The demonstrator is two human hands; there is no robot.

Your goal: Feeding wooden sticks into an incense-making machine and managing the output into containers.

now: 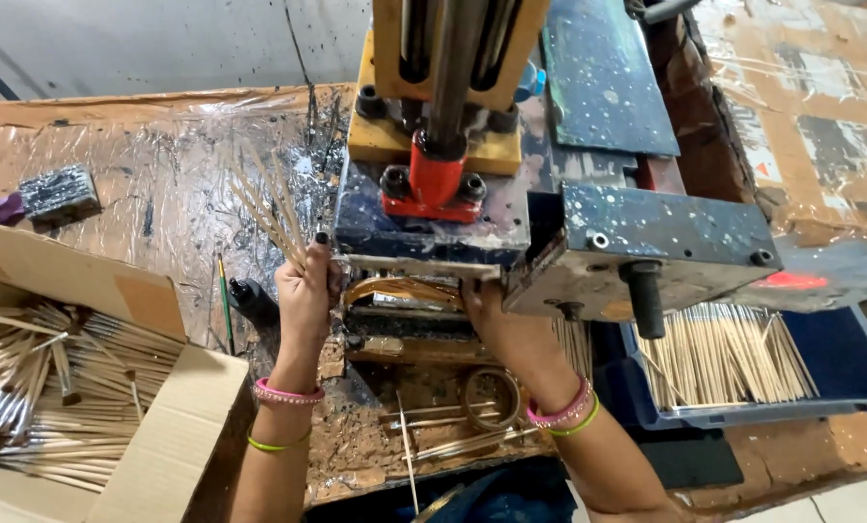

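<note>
1. Cardboard box [152, 436], nearest left; loose brushes inside.
2. Left hand [304, 291]; fingers closed round a fanned bundle of thin wooden sticks [269, 208], held at its base; judged light, stiff, snappable.
3. Right hand [496, 310] under the press [433, 232]; grip hidden.
4. Blue tray [840, 373], right; more sticks.

Paint-spattered steel press [433, 228] with a glossy red fitting; pale bare-wood sticks [269, 208] fanned in the left hand [304, 291]; crinkled shiny plastic sheeting [152, 165] over the bench; matt brown cardboard box [177, 426].
</note>
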